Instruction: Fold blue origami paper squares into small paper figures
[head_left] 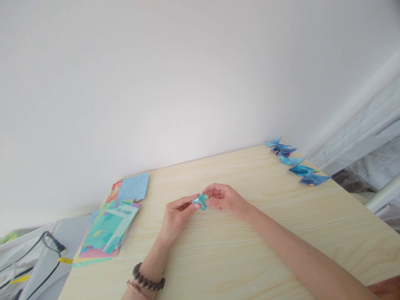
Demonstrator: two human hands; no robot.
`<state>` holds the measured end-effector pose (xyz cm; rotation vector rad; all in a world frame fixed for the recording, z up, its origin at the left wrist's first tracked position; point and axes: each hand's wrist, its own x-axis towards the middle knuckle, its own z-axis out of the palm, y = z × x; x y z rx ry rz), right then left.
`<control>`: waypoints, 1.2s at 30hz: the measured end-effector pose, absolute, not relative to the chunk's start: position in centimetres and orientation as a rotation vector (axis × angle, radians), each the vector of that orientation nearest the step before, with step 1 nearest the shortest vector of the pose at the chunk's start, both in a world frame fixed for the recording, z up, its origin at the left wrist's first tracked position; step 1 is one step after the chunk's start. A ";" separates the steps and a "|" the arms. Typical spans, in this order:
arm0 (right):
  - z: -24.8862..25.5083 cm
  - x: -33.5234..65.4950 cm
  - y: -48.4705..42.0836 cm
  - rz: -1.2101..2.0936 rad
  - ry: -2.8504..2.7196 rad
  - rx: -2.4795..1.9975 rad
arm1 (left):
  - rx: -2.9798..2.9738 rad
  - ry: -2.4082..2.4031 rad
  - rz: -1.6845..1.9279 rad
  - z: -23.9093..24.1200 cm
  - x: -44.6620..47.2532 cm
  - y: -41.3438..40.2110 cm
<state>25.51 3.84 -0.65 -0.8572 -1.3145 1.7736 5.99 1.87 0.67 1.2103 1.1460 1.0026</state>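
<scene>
A small folded piece of teal and white origami paper (201, 201) is held above the middle of the wooden table (237, 258). My left hand (178, 214) pinches its left side, with the thumb along the near edge. From the right, my right hand (225, 198) grips the other side between thumb and fingers. Parts of the paper are covered by the fingertips. A dark bead bracelet (148, 283) and a thin copper-coloured band sit on my left wrist.
Several folded blue paper boats (292, 161) line the table's right edge. Colourful paper sheets (108, 227) are piled at the left, with a light blue creased sheet (133, 187) behind them. A black cable (59, 246) lies beyond the left edge. A white wall (187, 83) borders the back.
</scene>
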 end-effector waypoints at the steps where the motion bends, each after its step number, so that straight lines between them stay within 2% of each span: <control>1: -0.8 25.4 3.9 1.766 -1.311 -0.871 | 1.214 1.156 1.001 0.6 6.0 1.9; 24: -1.0 24.6 3.2 1.406 -1.412 -1.087 | 1.494 1.440 1.064 0.2 6.1 1.9; 34: -1.0 23.7 2.6 0.993 -1.501 -1.127 | 1.547 1.461 1.049 0.3 6.2 1.8; 36: -1.1 23.6 2.7 0.990 -1.500 -1.132 | 1.565 1.451 1.024 0.3 6.1 1.8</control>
